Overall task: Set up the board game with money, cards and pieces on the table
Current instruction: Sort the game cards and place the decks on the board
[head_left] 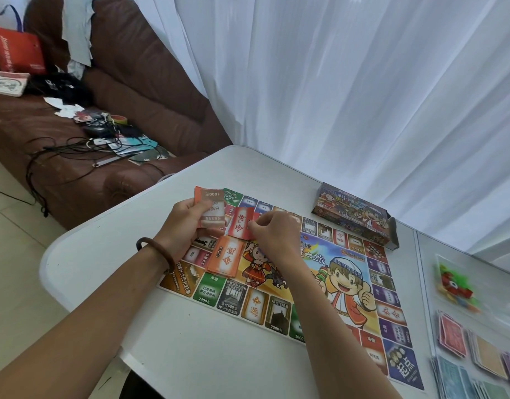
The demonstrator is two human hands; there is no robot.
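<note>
Cards (209, 211) are gripped by the left hand (183, 224), a red card (241, 224) pinched by the right hand (274, 233); the orange pile (225, 259) could be nudged askew.

On my feed a white curtain (334, 82) hangs in long folds across the whole back, daylight glowing through it. At the left stands a brown sofa (150, 90), its seat littered with a red bag (17, 50), black cables (72, 151) and paper scraps (65, 108). Below it I see a pale tiled floor (8, 254). A white table (118, 240) with rounded corners fills the foreground, and a second table (449, 245) sits just beside its right edge.
</note>
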